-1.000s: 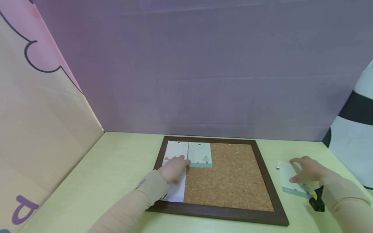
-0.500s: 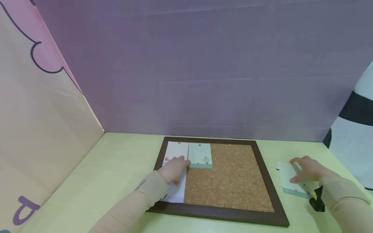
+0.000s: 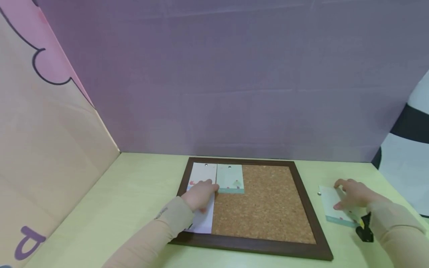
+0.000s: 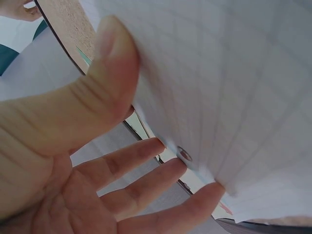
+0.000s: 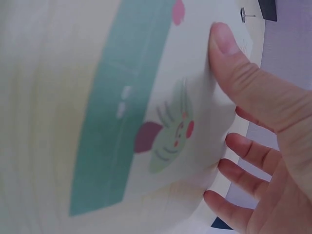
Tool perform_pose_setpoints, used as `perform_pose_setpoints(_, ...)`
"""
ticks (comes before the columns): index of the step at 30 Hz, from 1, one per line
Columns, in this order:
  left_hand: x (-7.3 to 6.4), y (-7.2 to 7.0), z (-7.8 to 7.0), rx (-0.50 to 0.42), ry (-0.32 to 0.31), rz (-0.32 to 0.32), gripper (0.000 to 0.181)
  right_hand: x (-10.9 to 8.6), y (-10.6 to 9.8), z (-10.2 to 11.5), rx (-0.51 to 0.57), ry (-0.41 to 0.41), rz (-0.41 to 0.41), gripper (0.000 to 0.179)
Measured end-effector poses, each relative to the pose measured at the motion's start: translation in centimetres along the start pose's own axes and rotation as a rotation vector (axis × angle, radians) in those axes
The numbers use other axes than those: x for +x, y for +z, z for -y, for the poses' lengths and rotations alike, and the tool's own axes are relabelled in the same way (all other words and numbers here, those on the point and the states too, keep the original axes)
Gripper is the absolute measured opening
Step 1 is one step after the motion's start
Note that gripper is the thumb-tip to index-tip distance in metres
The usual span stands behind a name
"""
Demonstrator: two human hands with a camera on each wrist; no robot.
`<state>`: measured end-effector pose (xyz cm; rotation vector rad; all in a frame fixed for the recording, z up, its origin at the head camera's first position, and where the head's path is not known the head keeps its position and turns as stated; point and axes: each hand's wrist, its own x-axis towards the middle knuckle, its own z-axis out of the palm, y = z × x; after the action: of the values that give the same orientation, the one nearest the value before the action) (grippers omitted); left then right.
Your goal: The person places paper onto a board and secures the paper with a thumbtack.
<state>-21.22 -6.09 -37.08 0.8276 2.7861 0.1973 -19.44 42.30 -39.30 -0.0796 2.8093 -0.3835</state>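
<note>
My left hand (image 3: 201, 194) rests on a gridded white paper sheet (image 4: 219, 87) at the lower left of the corkboard (image 3: 264, 208). In the left wrist view its fingers are extended to the sheet's top edge, beside a silver pin (image 4: 184, 154). Above that sheet is a pinkish note (image 3: 203, 172), and to its right a green-edged note (image 3: 230, 176); each has a pin at the top. Right of the board, my right hand (image 3: 356, 194) touches another green-edged note (image 5: 165, 122) lying on the table, thumb and fingers spread and fairly straight.
A loose thumbtack (image 5: 245, 15) lies by the right-hand note. Dark wooden frame (image 3: 254, 245) borders the corkboard. A small black object (image 3: 365, 229) is at the right sleeve. A grey-purple backdrop (image 3: 234, 82) stands behind the pale table (image 3: 110, 212).
The right hand's fingers have shifted very slightly. The left hand, the sheets and the board stay where they were.
</note>
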Motion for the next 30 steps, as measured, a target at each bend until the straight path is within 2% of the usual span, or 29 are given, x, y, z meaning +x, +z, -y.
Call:
perform_pose_setpoints(9, -0.01, 0.02, -0.02, -0.009, -0.012, 0.012, 0.068, -0.24, -0.01, 0.43, 0.009, -0.004, 0.002, 0.086)
perform_pose_setpoints(17, -0.03, 0.01, 0.01, -0.003, -0.005, 0.000, 0.068, -0.04, -0.13, 0.42, -0.016, -0.031, 0.006, 0.080)
perform_pose_setpoints(23, -0.05, 0.09, 0.06, -0.011, -0.004, -0.006, 0.068, -0.18, -0.15, 0.65, 0.006, -0.044, 0.020, 0.072)
perform_pose_setpoints(30, -0.20, 0.12, -0.04, -0.011, 0.002, -0.009, 0.067, -0.24, -0.04, 0.75, 0.013, -0.054, -0.016, 0.068)
